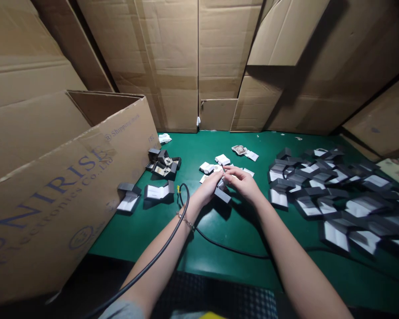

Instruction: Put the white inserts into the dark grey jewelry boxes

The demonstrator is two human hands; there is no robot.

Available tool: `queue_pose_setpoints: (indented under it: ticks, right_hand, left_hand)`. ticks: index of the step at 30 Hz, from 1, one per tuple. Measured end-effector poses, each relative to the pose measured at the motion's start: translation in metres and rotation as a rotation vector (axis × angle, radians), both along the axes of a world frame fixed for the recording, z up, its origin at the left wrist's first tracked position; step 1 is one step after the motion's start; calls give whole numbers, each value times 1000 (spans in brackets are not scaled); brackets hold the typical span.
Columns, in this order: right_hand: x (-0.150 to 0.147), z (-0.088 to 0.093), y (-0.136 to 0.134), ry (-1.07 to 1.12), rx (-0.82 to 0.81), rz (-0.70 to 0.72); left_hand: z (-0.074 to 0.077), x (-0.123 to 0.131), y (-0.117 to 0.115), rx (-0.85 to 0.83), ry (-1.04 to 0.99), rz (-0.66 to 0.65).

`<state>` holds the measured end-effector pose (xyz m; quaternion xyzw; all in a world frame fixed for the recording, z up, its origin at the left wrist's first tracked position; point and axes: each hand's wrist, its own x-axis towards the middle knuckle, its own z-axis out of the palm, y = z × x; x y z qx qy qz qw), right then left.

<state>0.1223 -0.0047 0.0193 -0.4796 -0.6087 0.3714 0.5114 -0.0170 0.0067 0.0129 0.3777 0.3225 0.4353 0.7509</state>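
My left hand [209,188] grips a small dark jewellery box [222,195], its lid side tilted down toward me. Above it, the fingers of my right hand [241,180] are pinched together at the box's white inner part. Whatever lies between those fingertips is too small to make out. Just beyond my hands lie several small white packets [222,159]. Two open boxes with white inserts, one a dark box [158,191] and the other a box by the carton [129,198], stand to the left.
A large printed carton [119,146] takes up the left side. Several open boxes [309,208] crowd the right of the green table [219,252]. Dark boxes with pale contents [164,164] sit near the carton. A black cable [166,243] loops across my left forearm. Cardboard walls [173,57] stand behind.
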Motion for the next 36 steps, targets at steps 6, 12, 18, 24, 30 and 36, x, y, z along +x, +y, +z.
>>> queue_pose_setpoints:
  ticks: [6, 12, 18, 24, 30, 36]
  right_hand:
    - [0, 1, -1, -15, -8, 17]
    - [0, 2, -2, 37, -66, 32]
    - [-4, 5, -5, 69, -92, 28]
    - [-7, 2, -5, 102, -89, -16]
    - [-3, 4, -4, 25, -61, -16]
    - [-3, 5, -6, -12, -66, -9]
  left_hand:
    - [-3, 4, -1, 38, 7, 64]
    - [3, 5, -6, -27, -6, 38]
    - [1, 7, -4, -64, -3, 31]
    - [4, 8, -5, -85, -31, 65]
    - [4, 7, -6, -30, -8, 96]
    - [-2, 7, -1, 54, 12, 117]
